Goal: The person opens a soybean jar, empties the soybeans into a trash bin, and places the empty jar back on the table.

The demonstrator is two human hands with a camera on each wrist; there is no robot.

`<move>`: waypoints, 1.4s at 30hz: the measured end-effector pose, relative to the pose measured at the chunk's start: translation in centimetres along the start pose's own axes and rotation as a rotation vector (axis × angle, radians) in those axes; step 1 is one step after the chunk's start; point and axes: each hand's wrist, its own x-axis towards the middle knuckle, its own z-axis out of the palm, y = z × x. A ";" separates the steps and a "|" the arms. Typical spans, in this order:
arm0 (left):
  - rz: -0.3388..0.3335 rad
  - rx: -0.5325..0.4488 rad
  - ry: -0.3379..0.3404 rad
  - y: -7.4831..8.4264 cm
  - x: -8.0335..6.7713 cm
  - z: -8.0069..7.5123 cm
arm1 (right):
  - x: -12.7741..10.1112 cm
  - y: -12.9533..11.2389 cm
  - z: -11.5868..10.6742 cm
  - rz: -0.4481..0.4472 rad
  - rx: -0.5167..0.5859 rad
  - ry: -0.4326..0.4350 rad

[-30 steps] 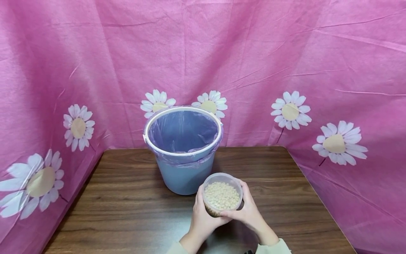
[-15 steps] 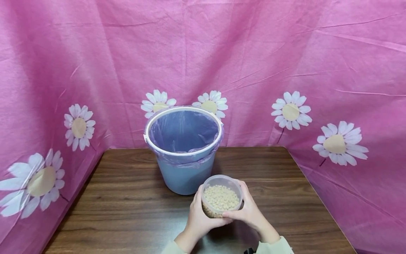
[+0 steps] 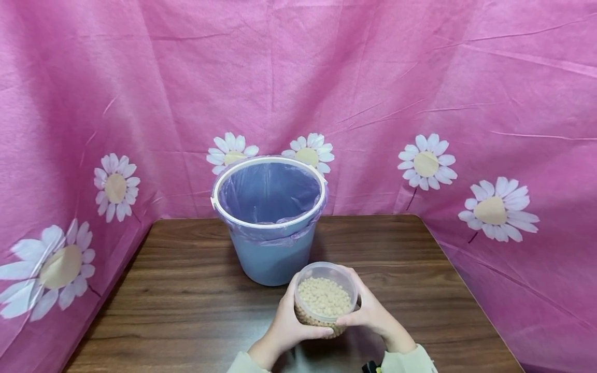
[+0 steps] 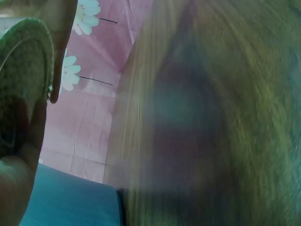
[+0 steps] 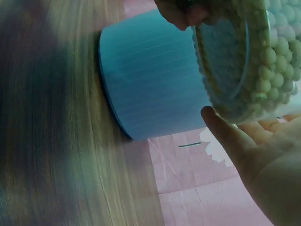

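A clear round plastic tub [image 3: 322, 316] holds many small pale round beans [image 3: 324, 296] that look like soybeans, and its top is uncovered. My left hand [image 3: 291, 321] grips the tub's left side, with the thumb across its front. On the other side my right hand [image 3: 368, 311] grips it, thumb at the front near the rim. Both wrist views show the tub raised above the table, its base visible from below: the tub [image 5: 244, 61] in the right wrist view and the tub [image 4: 26, 70] in the left one. The far fingers are partly hidden behind it.
Just behind the tub stands a blue bucket [image 3: 272, 259] with a white rim, lined with a purple plastic bag [image 3: 261, 235]. The brown wooden table [image 3: 186, 311] is enclosed by a pink cloth [image 3: 364, 67] printed with white daisies.
Both hands have drawn the tub slightly toward the person, away from the bucket, and tilted it so more of its front side shows. The bucket has stayed in place.
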 end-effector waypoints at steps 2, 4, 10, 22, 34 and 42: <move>-0.010 -0.012 0.009 0.0 -0.2 0.3 | -0.4 0.1 -0.1 0.012 0.002 -0.002; -0.057 -0.009 0.026 0.1 -0.6 0.6 | -1.0 0.3 -0.1 0.011 0.023 0.002; -0.099 0.022 0.103 -0.1 -1.5 1.2 | -1.8 1.2 0.9 -0.003 0.107 0.053; 0.045 0.111 0.219 -0.4 -1.1 1.2 | -1.5 0.3 2.9 0.004 -0.067 0.226; -0.037 0.021 0.146 -0.3 -1.8 0.8 | -1.1 -0.6 3.7 0.017 -0.161 0.243; -0.039 -0.170 -0.009 -0.1 -1.9 -0.1 | -1.1 -0.5 1.9 -0.042 0.023 0.053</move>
